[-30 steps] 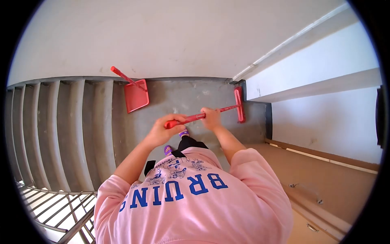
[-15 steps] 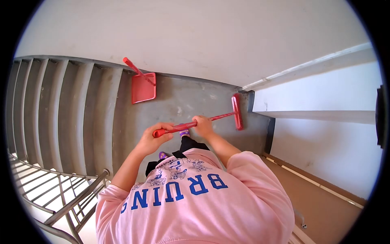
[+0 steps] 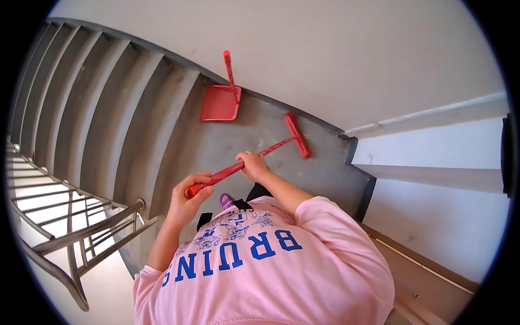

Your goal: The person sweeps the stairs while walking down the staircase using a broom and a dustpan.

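Observation:
A red broom [image 3: 279, 144] slants across the view, its head on the grey floor up and to the right. My left hand [image 3: 189, 196] is wrapped round the handle's end. Farther along the same handle, my right hand [image 3: 252, 165] is closed on it. Beyond my hands a red dustpan [image 3: 219, 104] lies on the landing near the wall, its long handle standing up.
Grey stairs [image 3: 119, 108] lie to the left, with a metal railing [image 3: 103, 225] at the lower left. A pale wall [image 3: 325, 49] runs along the far side. A brown door [image 3: 433, 287] is at the lower right.
The view has turned, so the stairs and dustpan appear farther right. The broom head has come left, nearer the dustpan, and tilted. Both hands have kept hold of the handle.

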`<state>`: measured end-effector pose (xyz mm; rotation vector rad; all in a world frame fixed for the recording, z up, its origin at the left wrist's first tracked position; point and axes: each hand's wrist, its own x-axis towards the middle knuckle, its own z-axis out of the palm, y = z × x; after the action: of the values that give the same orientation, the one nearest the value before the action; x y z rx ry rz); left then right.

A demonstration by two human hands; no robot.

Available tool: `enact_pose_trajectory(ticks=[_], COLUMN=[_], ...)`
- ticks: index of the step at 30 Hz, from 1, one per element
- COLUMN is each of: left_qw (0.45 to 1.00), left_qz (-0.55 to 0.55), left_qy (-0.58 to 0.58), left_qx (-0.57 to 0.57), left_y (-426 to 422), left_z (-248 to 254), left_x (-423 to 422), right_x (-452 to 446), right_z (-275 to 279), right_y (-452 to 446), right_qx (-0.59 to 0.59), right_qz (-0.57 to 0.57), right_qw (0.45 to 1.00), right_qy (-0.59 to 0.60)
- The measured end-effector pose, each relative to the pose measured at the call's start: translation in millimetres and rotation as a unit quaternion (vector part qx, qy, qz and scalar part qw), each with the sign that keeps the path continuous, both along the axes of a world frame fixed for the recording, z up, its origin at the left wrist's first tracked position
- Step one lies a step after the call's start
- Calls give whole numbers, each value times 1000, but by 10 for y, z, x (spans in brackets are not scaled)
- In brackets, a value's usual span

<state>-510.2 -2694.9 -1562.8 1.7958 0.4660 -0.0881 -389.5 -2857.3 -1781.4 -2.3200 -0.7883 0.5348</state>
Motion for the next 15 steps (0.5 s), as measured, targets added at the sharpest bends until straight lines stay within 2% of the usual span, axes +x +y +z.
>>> enact_pose_trajectory(ticks=[9,15], left_qw=[997,992], left_qz=[76,73], left_qy=[-12,-35], left_qx=[28,96], left_y=[260,315], left_z=[265,592], left_x=[-1185,-1715], right_x=[-965,-1554], right_z=[241,418], right_y=[647,919], right_qx=[35,89], right_qz=[80,108], right_qw=[995,988], right_qy=[44,71])
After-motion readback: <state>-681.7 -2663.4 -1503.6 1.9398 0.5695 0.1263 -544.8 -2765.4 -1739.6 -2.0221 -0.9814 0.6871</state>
